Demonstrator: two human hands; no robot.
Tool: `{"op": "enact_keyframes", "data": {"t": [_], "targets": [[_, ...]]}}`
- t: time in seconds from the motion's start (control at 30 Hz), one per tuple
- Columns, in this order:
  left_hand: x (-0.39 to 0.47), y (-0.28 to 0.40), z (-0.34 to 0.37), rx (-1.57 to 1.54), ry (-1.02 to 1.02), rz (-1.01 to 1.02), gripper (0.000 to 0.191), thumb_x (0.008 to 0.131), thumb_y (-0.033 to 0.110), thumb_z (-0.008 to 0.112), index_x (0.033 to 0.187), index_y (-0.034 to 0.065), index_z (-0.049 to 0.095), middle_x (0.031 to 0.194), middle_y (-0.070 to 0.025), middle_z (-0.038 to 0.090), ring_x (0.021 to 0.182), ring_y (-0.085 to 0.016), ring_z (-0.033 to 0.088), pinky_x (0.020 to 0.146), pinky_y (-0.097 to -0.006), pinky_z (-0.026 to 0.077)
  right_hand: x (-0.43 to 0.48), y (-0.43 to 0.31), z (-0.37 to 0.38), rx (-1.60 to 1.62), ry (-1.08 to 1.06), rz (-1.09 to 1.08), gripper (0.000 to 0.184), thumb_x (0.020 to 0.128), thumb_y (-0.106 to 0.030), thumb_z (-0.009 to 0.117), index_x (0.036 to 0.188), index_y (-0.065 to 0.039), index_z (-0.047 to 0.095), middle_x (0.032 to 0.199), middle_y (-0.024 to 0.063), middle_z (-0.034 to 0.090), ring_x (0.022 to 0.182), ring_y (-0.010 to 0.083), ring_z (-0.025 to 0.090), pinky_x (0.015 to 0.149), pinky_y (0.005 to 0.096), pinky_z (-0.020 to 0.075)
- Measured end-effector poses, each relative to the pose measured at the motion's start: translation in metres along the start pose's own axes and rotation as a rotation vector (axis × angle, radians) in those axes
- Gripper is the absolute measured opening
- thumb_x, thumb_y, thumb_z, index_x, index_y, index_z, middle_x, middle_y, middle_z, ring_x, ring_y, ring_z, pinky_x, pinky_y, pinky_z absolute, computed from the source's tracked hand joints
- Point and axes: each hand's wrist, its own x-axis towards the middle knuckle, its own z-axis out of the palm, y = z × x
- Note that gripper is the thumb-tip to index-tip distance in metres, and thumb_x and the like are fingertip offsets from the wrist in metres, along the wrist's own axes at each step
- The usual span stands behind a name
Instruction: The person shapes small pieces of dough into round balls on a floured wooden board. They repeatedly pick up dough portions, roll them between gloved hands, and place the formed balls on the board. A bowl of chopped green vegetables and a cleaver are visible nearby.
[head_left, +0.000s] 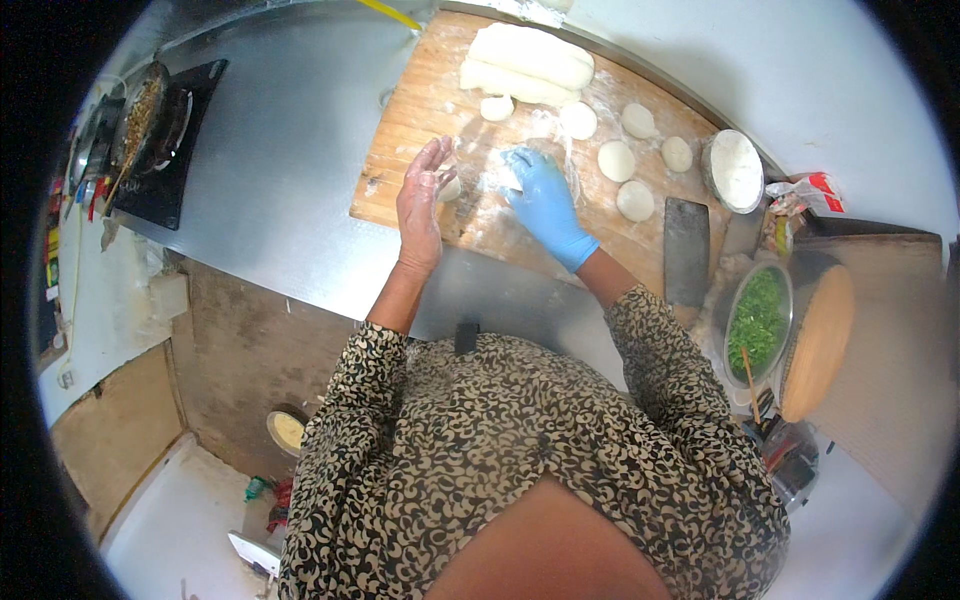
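Observation:
My bare left hand (422, 210), dusted with flour, is held over the left part of a wooden board (397, 161) with its fingers apart. A small dough piece (450, 187) shows partly behind its fingers; I cannot tell if they touch. My right hand (544, 199), in a blue glove, curls low over floured wood. Something white shows beside its fingertips, and whether it grips dough is hidden. Several round dough pieces (616, 160) lie to its right. Large dough rolls (529, 60) rest at the back, with a cut piece (496, 108) in front of them.
A cleaver (686, 247) lies on the board's right side, below a bowl of white flour (736, 171). Farther right stands a metal bowl of chopped greens (756, 315) with a stick in it. A pan of food (142, 112) sits on the black cooktop (169, 180) at left.

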Motion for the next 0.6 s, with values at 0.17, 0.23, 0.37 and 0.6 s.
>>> {"op": "enact_keyframes", "data": {"t": [0.17,0.23,0.37,0.6], "targets": [[-0.004,-0.005,0.014,0.027,-0.035,-0.073,0.064,0.107,0.045,0.036,0.151,-0.0012,0.036,0.153,-0.0208,0.043,0.143,-0.032,0.040,0.117,-0.0460,0.034,-0.010,0.010,-0.001,0.145,0.106,-0.032,0.059,0.092,-0.018,0.065,0.145,0.000,0.048,0.151,0.0248,0.043,0.142,0.0385,0.039,0.118,0.0431,0.0330],[-0.007,-0.005,0.012,0.031,-0.027,-0.071,0.063,0.107,0.044,0.037,0.151,-0.0009,0.036,0.153,-0.0204,0.044,0.143,-0.032,0.040,0.116,-0.0455,0.034,-0.018,0.010,-0.006,0.226,0.227,0.091,0.059,0.094,-0.021,0.063,0.145,0.003,0.046,0.153,0.0260,0.040,0.144,0.0394,0.037,0.119,0.0436,0.0311],[-0.006,-0.008,0.007,0.061,-0.035,-0.066,0.063,0.107,0.043,0.039,0.150,-0.0016,0.037,0.152,-0.0207,0.044,0.142,-0.031,0.041,0.116,-0.0451,0.035,-0.047,0.017,-0.001,0.194,0.209,0.137,0.063,0.096,-0.027,0.061,0.145,0.007,0.042,0.154,0.0284,0.038,0.144,0.0398,0.038,0.119,0.0451,0.0304],[-0.006,-0.004,0.015,0.061,-0.032,-0.084,0.060,0.106,0.038,0.040,0.150,-0.0032,0.038,0.151,-0.0224,0.046,0.141,-0.032,0.043,0.115,-0.0442,0.036,-0.038,-0.008,0.020,-0.057,0.133,-0.046,0.072,0.094,-0.038,0.063,0.145,0.008,0.042,0.153,0.0291,0.038,0.144,0.0420,0.035,0.120,0.0501,0.0264]]}}
